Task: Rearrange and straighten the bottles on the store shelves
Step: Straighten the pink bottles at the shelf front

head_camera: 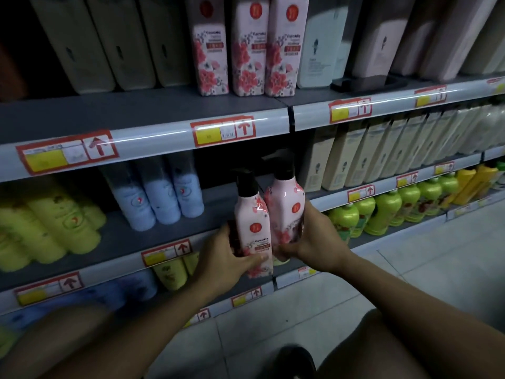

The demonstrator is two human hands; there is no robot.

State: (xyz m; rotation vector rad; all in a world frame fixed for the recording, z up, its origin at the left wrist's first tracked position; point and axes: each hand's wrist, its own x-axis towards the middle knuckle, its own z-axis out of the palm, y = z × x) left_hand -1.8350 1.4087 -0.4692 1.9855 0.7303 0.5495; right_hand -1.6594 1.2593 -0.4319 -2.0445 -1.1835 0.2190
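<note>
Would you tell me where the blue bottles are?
The blue bottles stand left of centre on the second shelf, between the yellow bottles and the left hand.

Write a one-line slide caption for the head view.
Left hand and right hand each hold a pink floral pump bottle before the shelves.

The two pink bottles [269,214] are made of smooth, shiny plastic, and a bright gleam is seen on the right one. Their pump tops [247,180] are made of black plastic. A crinkly clear wrap is seen around both. The blue bottles [161,195] look soft and frosted, not shiny. The green bottles [382,212] are glossy plastic. The shelf boards [109,116] look matt and grey. The price strips [153,139] are covered with shiny clear plastic over paper labels. The floor tiles [300,310] look smooth and pale.
</note>
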